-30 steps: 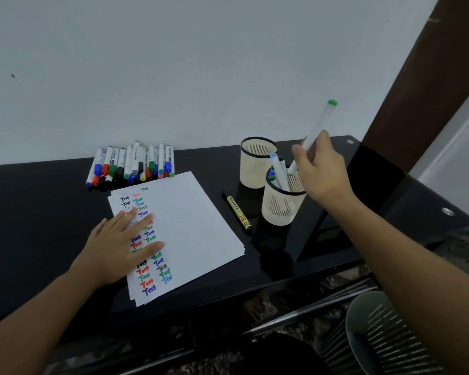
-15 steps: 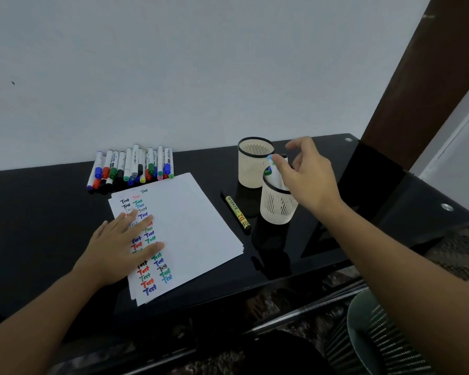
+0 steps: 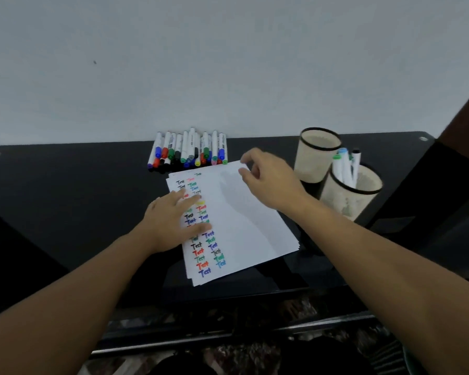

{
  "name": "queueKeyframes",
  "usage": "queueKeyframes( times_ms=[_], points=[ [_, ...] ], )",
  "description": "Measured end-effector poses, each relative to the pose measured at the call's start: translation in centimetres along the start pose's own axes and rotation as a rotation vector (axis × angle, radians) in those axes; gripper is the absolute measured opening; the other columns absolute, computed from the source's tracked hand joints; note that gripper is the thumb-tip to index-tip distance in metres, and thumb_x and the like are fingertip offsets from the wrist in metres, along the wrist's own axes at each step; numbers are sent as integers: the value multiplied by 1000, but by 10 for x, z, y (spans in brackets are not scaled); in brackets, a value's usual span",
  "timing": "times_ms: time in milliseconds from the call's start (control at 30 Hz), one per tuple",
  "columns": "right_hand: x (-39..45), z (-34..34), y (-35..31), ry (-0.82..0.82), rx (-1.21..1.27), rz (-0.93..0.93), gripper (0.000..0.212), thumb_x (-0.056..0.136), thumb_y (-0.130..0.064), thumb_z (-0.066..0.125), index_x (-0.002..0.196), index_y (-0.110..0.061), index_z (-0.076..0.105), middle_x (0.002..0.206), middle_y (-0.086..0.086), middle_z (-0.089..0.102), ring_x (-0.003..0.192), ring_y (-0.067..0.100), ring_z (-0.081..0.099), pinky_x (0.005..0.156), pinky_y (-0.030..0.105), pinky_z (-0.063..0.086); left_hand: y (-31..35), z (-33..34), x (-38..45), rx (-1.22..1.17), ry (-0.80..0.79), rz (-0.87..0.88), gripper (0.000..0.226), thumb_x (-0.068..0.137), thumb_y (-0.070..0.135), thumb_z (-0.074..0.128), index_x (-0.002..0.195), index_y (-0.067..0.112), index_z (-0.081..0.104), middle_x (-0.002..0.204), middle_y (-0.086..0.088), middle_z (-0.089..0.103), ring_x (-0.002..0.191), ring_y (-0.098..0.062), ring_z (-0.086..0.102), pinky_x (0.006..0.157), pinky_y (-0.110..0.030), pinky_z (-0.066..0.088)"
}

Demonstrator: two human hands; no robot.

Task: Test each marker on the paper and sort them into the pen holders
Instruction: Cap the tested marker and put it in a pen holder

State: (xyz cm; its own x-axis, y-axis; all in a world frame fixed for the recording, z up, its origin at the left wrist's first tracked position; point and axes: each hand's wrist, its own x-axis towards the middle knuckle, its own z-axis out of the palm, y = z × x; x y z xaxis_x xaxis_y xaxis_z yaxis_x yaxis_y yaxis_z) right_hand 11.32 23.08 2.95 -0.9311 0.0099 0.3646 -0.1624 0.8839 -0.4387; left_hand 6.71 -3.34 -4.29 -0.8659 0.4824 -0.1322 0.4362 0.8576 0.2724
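Observation:
A stack of white paper [image 3: 244, 226] lies on the black table, its left side covered in coloured "Test" marks. My left hand [image 3: 173, 220] rests flat on those marks, fingers straight. My right hand [image 3: 268, 180] hovers above the paper's far right corner, fingers loosely curled and holding nothing. A row of several capped markers [image 3: 190, 151] lies against the wall beyond the paper. Two cream mesh pen holders stand at the right: the far holder [image 3: 318, 155] looks empty, the near holder [image 3: 349, 196] holds several markers [image 3: 345, 166].
The black glass table [image 3: 65, 198] runs left to right against a pale wall. Its front edge lies just below the paper. A dark brown panel rises at the far right. Patterned floor shows below the table.
My right hand let go of the green-capped marker into the near holder and moved left over the paper's far corner. The camera view shifted left. My left hand stayed on the paper.

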Motion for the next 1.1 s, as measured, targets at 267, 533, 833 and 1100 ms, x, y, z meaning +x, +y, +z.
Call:
queueKeyframes(
  times_ms=[267, 533, 833, 1100],
  points=[
    [63, 74, 43, -242, -55, 110, 37, 106, -33, 50, 143, -35, 51, 123, 6, 56, 101, 23, 60, 91, 41, 54, -10, 12, -3, -23, 125, 16, 87, 82, 91, 31, 157, 46, 23, 168, 8, 12, 154, -13, 5, 123, -41, -2],
    [117, 101, 52, -259, -49, 41, 38, 106, -38, 52, 144, -39, 50, 118, 7, 49, 94, 23, 59, 88, 37, 52, -13, 13, 0, -56, 166, 10, 88, 77, 95, 27, 153, 50, 27, 166, 14, 15, 151, -10, 8, 118, -35, -1],
    [130, 114, 53, -124, -97, 1, 18, 102, -36, 59, 116, -25, 59, 102, 6, 57, 86, 24, 57, 68, 36, 48, -10, 11, -2, -56, 173, 13, 85, 79, 93, 28, 153, 50, 26, 165, 15, 14, 150, -8, 6, 117, -33, -3],
    [125, 115, 42, -96, -135, 6, 14, 105, -27, 55, 116, -19, 59, 103, 8, 53, 80, 27, 56, 69, 39, 51, -10, 11, -2, -61, 178, 11, 82, 82, 89, 32, 153, 49, 27, 165, 15, 15, 150, -8, 7, 115, -31, -4]
  ],
)
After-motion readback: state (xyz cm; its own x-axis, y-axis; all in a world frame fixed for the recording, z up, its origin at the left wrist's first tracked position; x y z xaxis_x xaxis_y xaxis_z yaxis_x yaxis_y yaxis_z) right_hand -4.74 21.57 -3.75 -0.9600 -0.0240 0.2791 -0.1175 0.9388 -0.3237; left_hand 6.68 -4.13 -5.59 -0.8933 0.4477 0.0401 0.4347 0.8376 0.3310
